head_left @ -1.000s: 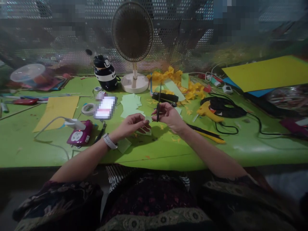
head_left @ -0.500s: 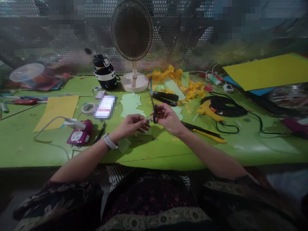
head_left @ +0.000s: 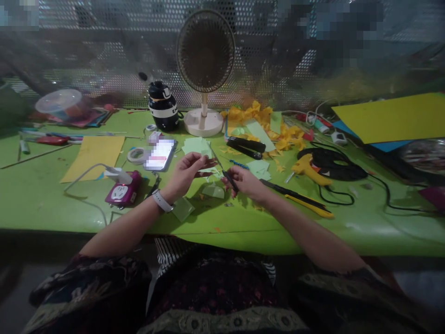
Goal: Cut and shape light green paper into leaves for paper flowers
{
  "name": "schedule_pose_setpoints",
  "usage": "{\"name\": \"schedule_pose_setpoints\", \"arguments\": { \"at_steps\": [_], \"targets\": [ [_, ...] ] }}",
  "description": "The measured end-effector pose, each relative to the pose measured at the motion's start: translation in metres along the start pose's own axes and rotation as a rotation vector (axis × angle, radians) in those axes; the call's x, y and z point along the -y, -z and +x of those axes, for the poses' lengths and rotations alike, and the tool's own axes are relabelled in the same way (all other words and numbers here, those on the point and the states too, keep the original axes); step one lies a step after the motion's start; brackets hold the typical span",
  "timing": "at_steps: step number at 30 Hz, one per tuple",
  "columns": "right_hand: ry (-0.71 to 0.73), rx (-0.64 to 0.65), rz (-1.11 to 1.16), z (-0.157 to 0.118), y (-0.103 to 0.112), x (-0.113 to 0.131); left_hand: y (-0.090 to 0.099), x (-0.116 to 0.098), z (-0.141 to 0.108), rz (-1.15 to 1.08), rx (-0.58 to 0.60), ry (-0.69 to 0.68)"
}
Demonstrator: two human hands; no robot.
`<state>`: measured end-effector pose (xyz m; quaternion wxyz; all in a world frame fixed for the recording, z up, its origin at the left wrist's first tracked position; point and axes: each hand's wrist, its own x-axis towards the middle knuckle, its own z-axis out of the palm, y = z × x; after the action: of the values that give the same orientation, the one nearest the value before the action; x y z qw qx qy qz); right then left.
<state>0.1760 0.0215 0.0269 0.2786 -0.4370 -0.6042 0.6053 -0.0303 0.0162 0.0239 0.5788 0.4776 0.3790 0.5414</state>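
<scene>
My left hand point(head_left: 187, 172) is raised over the middle of the table with its fingers stretched out and apart; no held piece can be made out in it. Pale green paper pieces point(head_left: 197, 146) lie just behind and below its fingers. My right hand point(head_left: 245, 183) grips dark-handled scissors point(head_left: 230, 180), their blades pointing up and left towards the left fingertips. A rounded green paper piece point(head_left: 213, 191) lies below, between the hands. Nearer my left wrist is a square green paper point(head_left: 182, 208).
Behind stand a fan point(head_left: 203, 121) and a dark bottle point(head_left: 163, 111). A phone point(head_left: 160, 155), tape roll point(head_left: 136, 156) and purple adapter point(head_left: 123, 190) are on the left. Right are a black stapler point(head_left: 246, 147), yellow crepe paper point(head_left: 255, 113), a yellow-handled cutting tool point(head_left: 299, 198) and a yellow glue gun point(head_left: 309, 169).
My left fingers have spread from a pinch on a small green paper, and the hand has risen slightly. My right hand with the scissors has moved lower. The view has shifted a little.
</scene>
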Motion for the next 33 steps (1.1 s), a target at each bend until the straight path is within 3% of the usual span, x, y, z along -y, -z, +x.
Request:
{"name": "schedule_pose_setpoints", "arguments": {
  "at_steps": [33],
  "targets": [
    [-0.043, 0.004, -0.079, -0.009, -0.012, 0.006, -0.008, 0.005, -0.005, -0.042, -0.016, -0.011]
  ]
}}
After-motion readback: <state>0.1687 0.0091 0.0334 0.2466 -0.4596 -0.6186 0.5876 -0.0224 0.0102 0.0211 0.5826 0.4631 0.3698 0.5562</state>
